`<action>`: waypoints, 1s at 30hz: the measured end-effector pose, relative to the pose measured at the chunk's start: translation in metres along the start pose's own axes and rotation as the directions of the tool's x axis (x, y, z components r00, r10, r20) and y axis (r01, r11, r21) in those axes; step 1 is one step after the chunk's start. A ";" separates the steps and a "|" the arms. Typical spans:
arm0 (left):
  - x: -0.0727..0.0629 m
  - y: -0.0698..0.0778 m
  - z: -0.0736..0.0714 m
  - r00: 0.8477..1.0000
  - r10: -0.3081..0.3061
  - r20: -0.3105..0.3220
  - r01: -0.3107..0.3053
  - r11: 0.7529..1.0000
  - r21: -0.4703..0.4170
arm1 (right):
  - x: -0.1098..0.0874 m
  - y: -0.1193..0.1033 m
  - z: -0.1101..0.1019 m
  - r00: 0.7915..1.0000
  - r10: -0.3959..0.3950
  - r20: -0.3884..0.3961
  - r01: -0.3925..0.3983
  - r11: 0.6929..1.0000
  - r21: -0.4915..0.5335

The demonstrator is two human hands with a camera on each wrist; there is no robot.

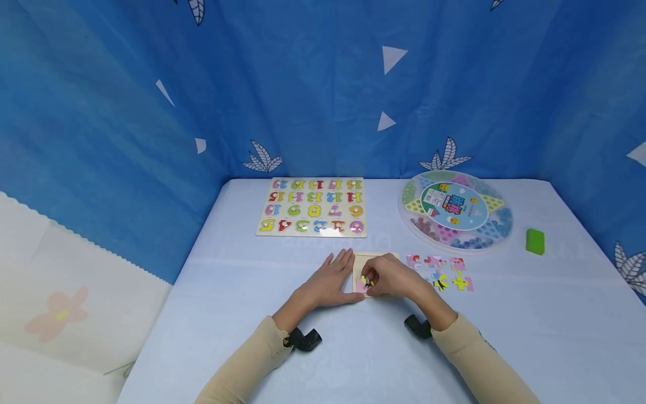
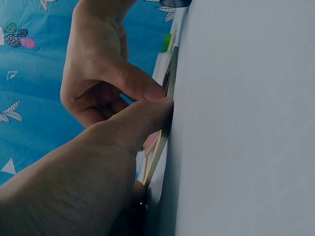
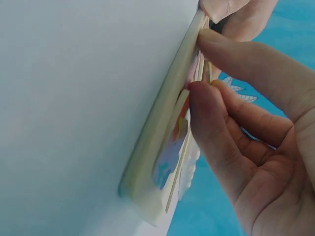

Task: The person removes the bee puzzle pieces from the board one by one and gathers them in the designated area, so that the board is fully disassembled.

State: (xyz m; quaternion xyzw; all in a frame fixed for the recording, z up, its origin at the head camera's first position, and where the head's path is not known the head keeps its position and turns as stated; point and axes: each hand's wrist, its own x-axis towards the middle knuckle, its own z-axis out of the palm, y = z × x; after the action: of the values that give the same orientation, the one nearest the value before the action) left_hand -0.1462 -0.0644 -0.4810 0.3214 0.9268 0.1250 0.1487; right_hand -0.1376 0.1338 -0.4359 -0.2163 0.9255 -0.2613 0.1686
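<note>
A small wooden puzzle tray (image 1: pixel 373 254) lies on the table between the two hands. My left hand (image 1: pixel 327 284) rests against its left side, fingers extended and the thumb along the near edge. Over the tray, my right hand (image 1: pixel 393 276) pinches a puzzle piece (image 3: pixel 206 73) between thumb and fingers. Pink and yellow picture parts (image 1: pixel 361 285) show beneath the fingertips. In the right wrist view, a blue and orange piece (image 3: pixel 172 152) sits in the tray; the right hand covers much of the tray in the head view.
Several loose puzzle pieces (image 1: pixel 458 264) lie right of the tray. Behind stand a number board (image 1: pixel 313 207) and a round bead box (image 1: pixel 454 210). A green block (image 1: pixel 535 241) lies farther right. Blue cloth (image 1: pixel 323 84) hangs along the table's back.
</note>
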 end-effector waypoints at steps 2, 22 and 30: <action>0.000 0.000 0.000 1.000 -0.004 0.003 0.004 1.000 0.001 | 0.000 0.001 0.000 1.000 -0.005 0.000 0.005 1.000 0.006; 0.001 0.001 -0.001 1.000 -0.008 0.016 0.008 1.000 0.015 | -0.003 0.017 -0.005 1.000 0.010 -0.003 -0.009 0.987 0.159; 0.001 0.000 0.000 1.000 -0.017 0.013 0.017 1.000 0.014 | -0.013 0.017 -0.009 0.999 0.008 -0.033 -0.002 0.987 0.159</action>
State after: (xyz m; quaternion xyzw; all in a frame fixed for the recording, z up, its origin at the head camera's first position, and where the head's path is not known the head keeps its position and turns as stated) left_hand -0.1465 -0.0638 -0.4814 0.3153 0.9294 0.1152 0.1535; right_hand -0.1354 0.1570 -0.4352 -0.1954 0.9049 -0.3375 0.1703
